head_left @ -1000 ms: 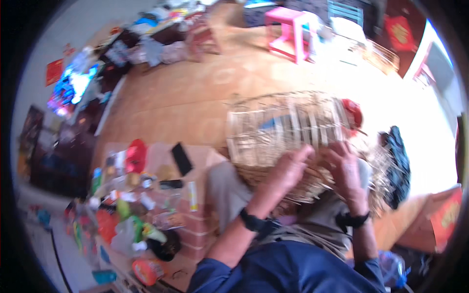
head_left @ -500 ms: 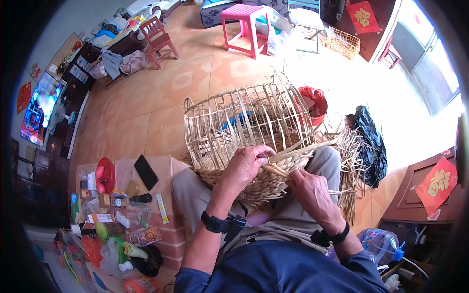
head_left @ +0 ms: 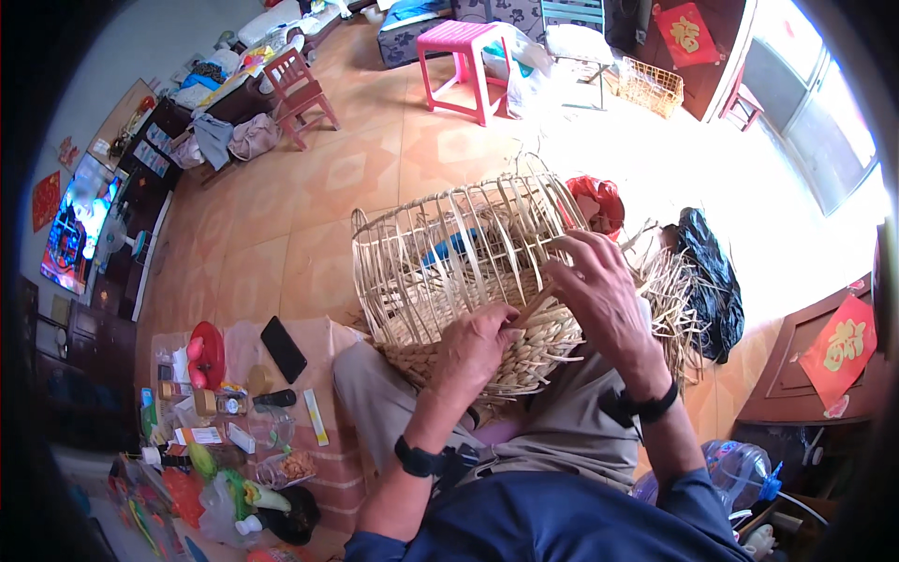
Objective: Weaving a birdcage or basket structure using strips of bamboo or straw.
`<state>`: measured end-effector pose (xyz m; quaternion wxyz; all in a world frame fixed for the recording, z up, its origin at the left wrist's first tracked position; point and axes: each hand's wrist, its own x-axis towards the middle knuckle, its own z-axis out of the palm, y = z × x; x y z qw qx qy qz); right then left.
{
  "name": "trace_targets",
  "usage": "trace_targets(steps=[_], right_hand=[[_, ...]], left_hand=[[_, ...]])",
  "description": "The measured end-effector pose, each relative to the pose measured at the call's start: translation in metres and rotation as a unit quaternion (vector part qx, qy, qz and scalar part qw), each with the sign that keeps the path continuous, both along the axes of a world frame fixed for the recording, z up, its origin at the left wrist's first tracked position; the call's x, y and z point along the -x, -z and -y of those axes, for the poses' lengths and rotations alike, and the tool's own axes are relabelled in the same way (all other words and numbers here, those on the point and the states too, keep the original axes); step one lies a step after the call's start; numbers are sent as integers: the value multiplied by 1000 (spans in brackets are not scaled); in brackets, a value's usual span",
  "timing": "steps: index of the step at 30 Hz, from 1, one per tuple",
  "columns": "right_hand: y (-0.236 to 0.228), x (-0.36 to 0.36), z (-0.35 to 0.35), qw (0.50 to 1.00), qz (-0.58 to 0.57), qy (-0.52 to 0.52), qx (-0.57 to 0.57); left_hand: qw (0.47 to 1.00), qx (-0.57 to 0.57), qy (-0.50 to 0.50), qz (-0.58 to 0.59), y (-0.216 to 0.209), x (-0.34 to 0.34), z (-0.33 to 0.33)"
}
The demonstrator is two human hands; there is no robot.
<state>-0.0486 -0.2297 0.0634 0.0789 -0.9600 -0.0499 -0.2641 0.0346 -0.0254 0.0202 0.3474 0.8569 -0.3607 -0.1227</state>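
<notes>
A half-woven straw basket (head_left: 541, 354) lies tilted across my lap, its dense braided part toward me and its open row of upright stakes toward the far side. My left hand (head_left: 471, 348) is closed at the braided edge, thumb and fingers pinching a straw strand there. Raised just to the right, my right hand (head_left: 604, 295) has curled fingers around the upper end of a pale straw strand (head_left: 536, 304) that runs up from the weave. Part of its grip is hidden behind the fingers. Through the stakes a blue thing (head_left: 449, 246) shows inside the basket.
Loose straw (head_left: 676, 309) is heaped right of my knee, beside a black plastic bag (head_left: 709, 281). A red bag-lined bucket (head_left: 599, 206) stands behind the basket. At left, a low cloth-covered table (head_left: 328, 459) bears a phone (head_left: 283, 348), jars and vegetables. A pink stool (head_left: 461, 37) stands farther off.
My right hand has risen from the basket's near edge, up and to the right, drawing a strand upward. My left hand has shifted slightly down and toward me, still pinching at the weave.
</notes>
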Motion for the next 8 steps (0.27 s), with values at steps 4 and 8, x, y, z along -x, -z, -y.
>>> trace_targets(steps=[4, 8], right_hand=[[20, 46, -23, 985, 162, 40, -31], [38, 55, -55, 961, 13, 75, -266]], left_hand=[[999, 42, -21, 10, 7, 2, -2], [996, 67, -26, -46, 11, -4, -9]])
